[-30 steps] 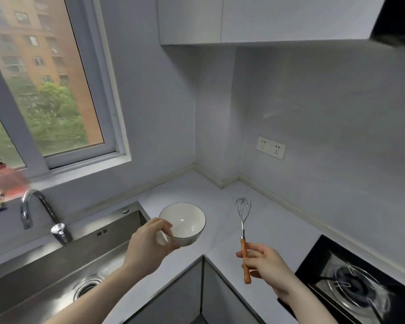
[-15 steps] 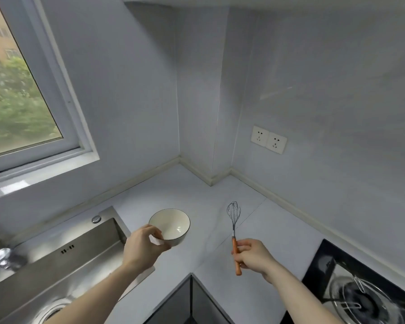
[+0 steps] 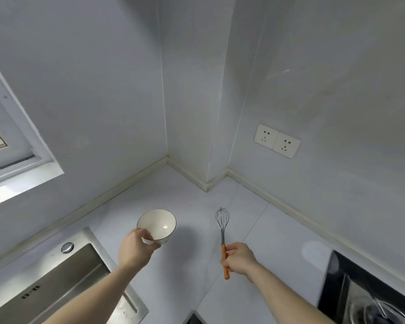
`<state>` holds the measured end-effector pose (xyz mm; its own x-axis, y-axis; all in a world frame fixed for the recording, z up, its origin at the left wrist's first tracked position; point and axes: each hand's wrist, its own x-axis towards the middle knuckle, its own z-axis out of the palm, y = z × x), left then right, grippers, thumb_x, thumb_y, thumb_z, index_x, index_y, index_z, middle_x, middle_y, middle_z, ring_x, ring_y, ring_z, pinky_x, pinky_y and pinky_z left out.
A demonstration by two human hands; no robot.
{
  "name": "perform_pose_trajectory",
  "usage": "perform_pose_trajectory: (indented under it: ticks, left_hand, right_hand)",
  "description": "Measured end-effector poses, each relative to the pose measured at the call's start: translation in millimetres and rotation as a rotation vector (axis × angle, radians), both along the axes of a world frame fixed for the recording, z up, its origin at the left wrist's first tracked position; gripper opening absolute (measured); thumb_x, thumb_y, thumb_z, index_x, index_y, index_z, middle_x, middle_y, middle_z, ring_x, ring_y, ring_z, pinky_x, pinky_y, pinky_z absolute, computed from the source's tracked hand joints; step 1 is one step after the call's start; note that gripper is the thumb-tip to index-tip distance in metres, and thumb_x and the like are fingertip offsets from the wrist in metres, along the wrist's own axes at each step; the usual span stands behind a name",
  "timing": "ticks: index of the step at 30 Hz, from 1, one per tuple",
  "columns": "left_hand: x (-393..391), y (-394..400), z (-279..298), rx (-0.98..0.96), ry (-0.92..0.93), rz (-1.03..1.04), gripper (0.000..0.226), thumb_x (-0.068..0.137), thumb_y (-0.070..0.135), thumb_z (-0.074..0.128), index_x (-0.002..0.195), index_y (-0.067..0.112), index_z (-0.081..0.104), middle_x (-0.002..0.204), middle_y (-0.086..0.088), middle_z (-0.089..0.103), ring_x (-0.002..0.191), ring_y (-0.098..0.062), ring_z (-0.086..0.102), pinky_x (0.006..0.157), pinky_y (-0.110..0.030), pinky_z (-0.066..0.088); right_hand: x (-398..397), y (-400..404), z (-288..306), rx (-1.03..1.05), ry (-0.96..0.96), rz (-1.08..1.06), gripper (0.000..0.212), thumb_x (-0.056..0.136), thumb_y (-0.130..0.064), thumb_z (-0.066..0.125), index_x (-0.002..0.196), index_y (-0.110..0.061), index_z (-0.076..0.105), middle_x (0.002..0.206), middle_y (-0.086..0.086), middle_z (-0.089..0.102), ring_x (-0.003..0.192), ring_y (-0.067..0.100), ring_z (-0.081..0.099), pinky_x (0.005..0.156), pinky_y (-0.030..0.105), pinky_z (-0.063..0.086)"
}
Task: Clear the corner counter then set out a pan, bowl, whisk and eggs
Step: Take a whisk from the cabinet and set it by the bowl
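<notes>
Both hands were busy: our left hand (image 3: 136,250) pinched the near rim of the white bowl (image 3: 156,226), held over the counter (image 3: 192,232); right of it, our right hand (image 3: 240,261) fisted the whisk (image 3: 222,232) by its orange handle, wires pointing away; sink (image 3: 63,288) left of the left hand

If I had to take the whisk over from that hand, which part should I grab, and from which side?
Grip the bare metal stem of the whisk, between the wire head and the orange handle. The right hand already wraps the handle's middle, and the wire loops would likely flex. Come from the far side, above the hand, since the whisk stands with its head pointing away toward the corner.
</notes>
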<state>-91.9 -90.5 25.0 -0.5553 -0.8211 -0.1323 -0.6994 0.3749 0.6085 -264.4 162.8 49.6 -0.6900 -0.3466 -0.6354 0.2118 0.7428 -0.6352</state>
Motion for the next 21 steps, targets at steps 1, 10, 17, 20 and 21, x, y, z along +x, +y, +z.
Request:
perform_pose_trajectory:
  ticks: [1,10,17,20,21]
  left_hand:
    - [-5.9,-7.8,-4.2,0.002,-0.010,0.003,0.025,0.070,0.036,0.088,0.077,0.027,0.066,0.092,0.014,0.063,0.081,-0.015,0.057,0.059,-0.029,0.040]
    - [-59.7,-64.1,-46.8,0.078,0.000,0.001,0.023,0.073,0.035,0.088,0.079,0.025,0.068,0.098,0.011,0.066,0.084,-0.015,0.053,0.067,-0.030,0.041]
    - [-103.2,-98.4,-61.3,0.118,0.009,-0.016,0.022,0.073,0.035,0.087,0.078,0.030,0.066,0.107,0.011,0.067,0.092,-0.019,0.062,0.068,-0.030,0.047]
    - [-117.9,-107.2,-61.9,0.105,0.009,-0.021,0.020,0.076,0.035,0.086,0.086,0.027,0.070,0.110,0.012,0.068,0.095,-0.020,0.063,0.067,-0.030,0.042]
    - [-123.3,-111.4,-63.3,0.104,0.011,-0.020,0.021,0.077,0.035,0.085,0.088,0.026,0.071,0.110,0.012,0.069,0.097,-0.021,0.064,0.067,-0.029,0.041]
  right_hand:
    - [-4.1,-7.3,-3.8,0.021,0.005,-0.008,0.027,0.070,-0.006,0.072,0.093,-0.017,0.065,0.095,0.002,0.074,0.082,0.019,0.075,0.082,0.038,0.063]
    - [-31.8,-85.6,-47.9,0.159,0.094,0.009,0.031,0.071,-0.016,0.073,0.097,-0.024,0.059,0.107,0.000,0.071,0.098,0.020,0.070,0.083,0.029,0.057]
    - [-46.5,-129.0,-70.6,0.179,0.133,0.002,0.038,0.076,-0.017,0.072,0.113,-0.020,0.063,0.111,-0.001,0.071,0.100,0.019,0.067,0.078,0.024,0.053]
    - [-48.2,-140.7,-79.9,0.181,0.127,-0.011,0.041,0.081,-0.015,0.072,0.120,-0.020,0.060,0.112,-0.002,0.071,0.094,0.017,0.065,0.066,0.020,0.046]
    - [-50.2,-145.4,-84.6,0.184,0.117,-0.021,0.043,0.082,-0.014,0.072,0.122,-0.019,0.059,0.113,-0.002,0.071,0.093,0.017,0.065,0.066,0.020,0.046]
